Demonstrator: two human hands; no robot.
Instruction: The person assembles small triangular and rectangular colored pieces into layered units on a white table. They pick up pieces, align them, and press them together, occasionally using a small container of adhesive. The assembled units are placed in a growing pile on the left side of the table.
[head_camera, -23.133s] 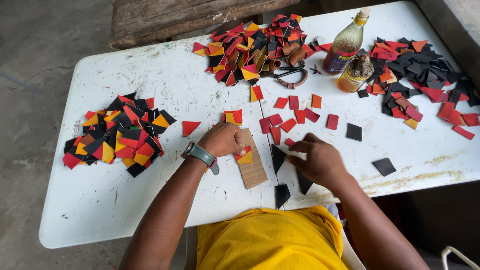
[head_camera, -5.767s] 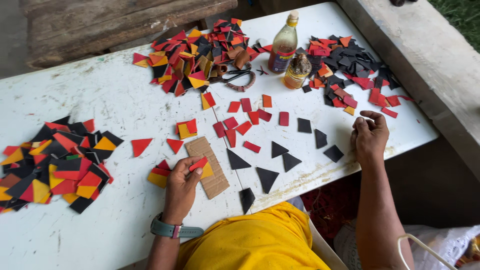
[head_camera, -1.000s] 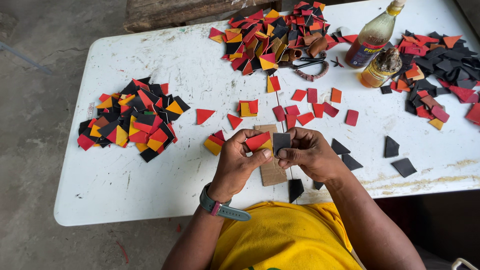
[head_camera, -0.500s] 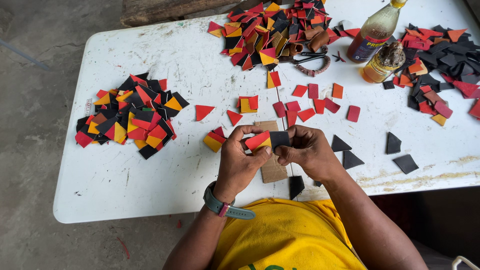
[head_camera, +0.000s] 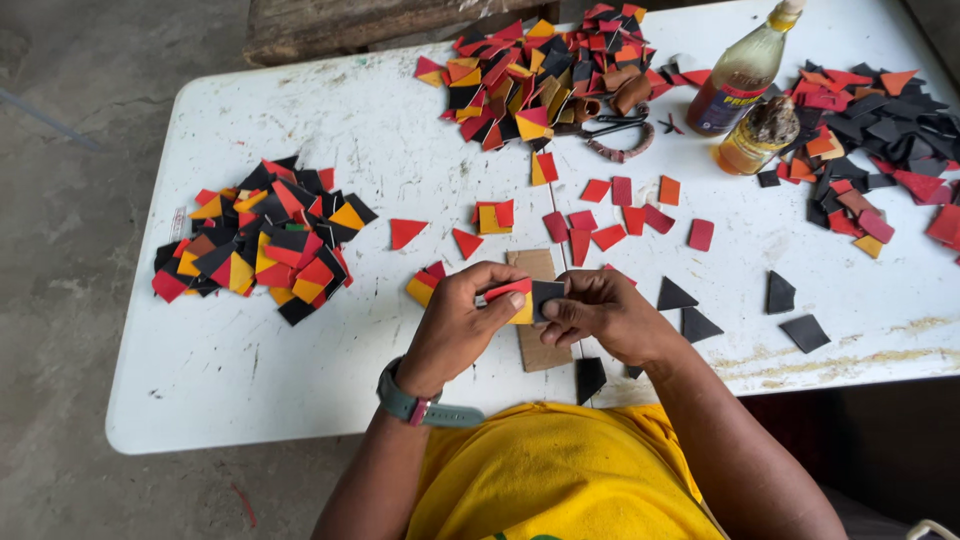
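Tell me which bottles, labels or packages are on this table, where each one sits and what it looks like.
Tall bottle: far right, beside the scissors; clear, amber liquid, pale cap, dark label with red.
Short jar: just in front of that bottle; clear, amber liquid, brownish stopper, no label showing.
No signs or screens.

Both forearms reach forward from the torso and converge at centre, wrists bent slightly inward. The left hand (head_camera: 462, 322), a watch strapped at its wrist, curls with thumb and fingertips pinched together. The right hand (head_camera: 608, 315) meets it knuckles up, fingers folded in a matching pinch, the two hands touching.
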